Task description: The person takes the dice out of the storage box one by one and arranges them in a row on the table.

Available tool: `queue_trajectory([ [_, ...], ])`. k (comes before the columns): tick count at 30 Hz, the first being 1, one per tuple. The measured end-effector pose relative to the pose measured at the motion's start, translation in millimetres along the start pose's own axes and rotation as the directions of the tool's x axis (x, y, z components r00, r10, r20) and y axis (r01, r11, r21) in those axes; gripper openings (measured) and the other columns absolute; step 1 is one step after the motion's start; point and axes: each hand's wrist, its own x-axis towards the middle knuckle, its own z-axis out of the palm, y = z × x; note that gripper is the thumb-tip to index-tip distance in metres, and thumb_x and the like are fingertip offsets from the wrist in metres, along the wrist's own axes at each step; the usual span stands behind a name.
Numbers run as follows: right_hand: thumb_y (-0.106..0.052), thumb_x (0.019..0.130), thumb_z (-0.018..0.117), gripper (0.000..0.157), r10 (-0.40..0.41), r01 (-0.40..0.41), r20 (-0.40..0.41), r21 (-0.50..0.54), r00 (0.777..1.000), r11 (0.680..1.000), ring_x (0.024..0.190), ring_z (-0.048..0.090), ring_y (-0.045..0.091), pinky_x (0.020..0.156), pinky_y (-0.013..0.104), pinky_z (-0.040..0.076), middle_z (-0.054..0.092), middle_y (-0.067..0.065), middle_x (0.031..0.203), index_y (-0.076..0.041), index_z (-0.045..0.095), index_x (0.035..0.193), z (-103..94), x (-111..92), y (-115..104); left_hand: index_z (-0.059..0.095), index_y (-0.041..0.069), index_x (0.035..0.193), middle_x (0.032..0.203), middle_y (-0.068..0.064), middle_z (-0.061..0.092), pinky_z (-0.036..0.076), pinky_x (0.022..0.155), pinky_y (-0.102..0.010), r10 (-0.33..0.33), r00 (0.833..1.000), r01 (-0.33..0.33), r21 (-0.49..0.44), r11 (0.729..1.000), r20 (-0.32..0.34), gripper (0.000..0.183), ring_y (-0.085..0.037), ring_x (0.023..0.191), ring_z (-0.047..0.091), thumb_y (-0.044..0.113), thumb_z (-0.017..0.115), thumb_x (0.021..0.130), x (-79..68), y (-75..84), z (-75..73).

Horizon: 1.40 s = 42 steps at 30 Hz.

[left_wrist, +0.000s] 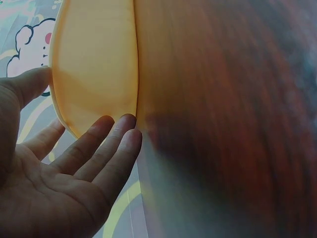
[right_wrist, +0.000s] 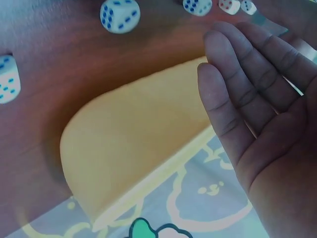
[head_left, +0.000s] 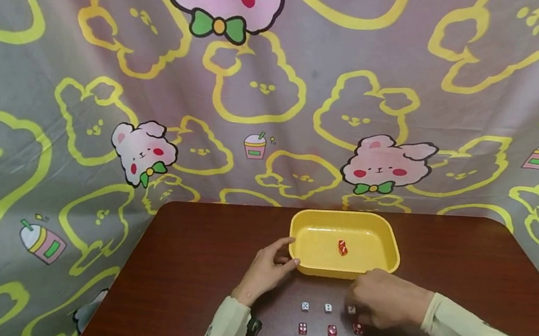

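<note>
My left hand (head_left: 263,272) rests at the left end of a yellow tray (head_left: 332,273), spread fingers touching its wall. In the left wrist view the left hand (left_wrist: 64,178) has its thumb on one side of the tray (left_wrist: 94,54) and fingertips along the other. Two red dice (head_left: 342,248) lie touching in the tray. Over the right end of two rows of dice is my right hand (head_left: 385,299), close to a white die (head_left: 351,310) and a red die (head_left: 357,329). The right wrist view shows the right hand's (right_wrist: 267,104) visible fingers fairly straight; its thumb is unclear.
A white die (head_left: 304,306) and another white die (head_left: 328,308) continue the back row. In front sit a red die (head_left: 302,328) and another red die (head_left: 332,330). Everything stands on a dark brown table (head_left: 184,270), backed by a cartoon-patterned curtain (head_left: 309,99).
</note>
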Motion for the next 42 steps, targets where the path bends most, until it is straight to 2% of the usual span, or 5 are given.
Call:
queue_trajectory([
  [9,-0.021,0.081,0.086,0.016,0.047,-0.050,0.040,0.064,0.998,0.997,0.063,0.053,0.000,0.057,0.026,0.046,0.066,-0.020,0.074,-0.030,0.073,0.082,-19.2,5.6,10.2,0.058,0.017,0.147,0.141,-0.015,0.065,0.063,0.084,-0.031,-0.009,1.000,0.009,0.005,1.000,-0.004,0.055,-0.025,0.108,0.076,0.030,0.075,0.097,-0.8,1.1,0.1],
  [17,-0.017,0.080,0.087,0.018,0.142,-0.146,0.064,0.064,0.988,0.987,0.061,0.039,0.001,0.056,0.021,0.037,0.059,-0.016,0.069,-0.024,0.070,0.080,-33.5,9.5,19.6,0.057,0.016,0.147,0.141,-0.016,0.065,0.063,0.082,-0.028,-0.003,1.000,0.003,0.002,1.000,-0.001,0.055,-0.025,0.107,0.076,0.030,0.075,0.097,-0.8,1.2,-0.8],
  [26,-0.024,0.080,0.090,0.023,0.219,-0.224,0.081,0.062,0.972,0.973,0.075,0.059,0.004,0.072,0.032,0.057,0.078,-0.010,0.090,-0.020,0.080,0.099,-46.0,13.8,25.4,0.057,0.015,0.147,0.140,-0.015,0.065,0.064,0.083,-0.030,0.001,1.000,-0.001,-0.010,1.000,0.001,0.054,-0.026,0.107,0.076,0.027,0.075,0.098,-0.4,0.6,-0.7],
  [35,-0.022,0.079,0.091,0.027,0.228,-0.236,0.098,0.085,0.969,0.968,0.081,0.067,0.007,0.076,0.033,0.060,0.080,-0.007,0.097,-0.018,0.081,0.104,-52.2,20.6,32.8,0.057,0.016,0.147,0.141,-0.015,0.065,0.064,0.082,-0.029,-0.002,1.000,0.002,-0.015,1.000,0.004,0.054,-0.025,0.108,0.076,0.028,0.075,0.098,0.2,-0.1,-0.2],
  [42,-0.021,0.080,0.091,0.027,0.257,-0.268,0.112,0.094,0.960,0.959,0.078,0.065,0.006,0.072,0.031,0.059,0.080,-0.007,0.096,-0.019,0.080,0.104,-54.5,21.7,35.1,0.057,0.016,0.148,0.140,-0.014,0.065,0.064,0.084,-0.031,-0.009,1.000,0.010,-0.021,1.000,0.009,0.055,-0.025,0.109,0.076,0.029,0.075,0.098,-0.3,0.6,-0.7],
])
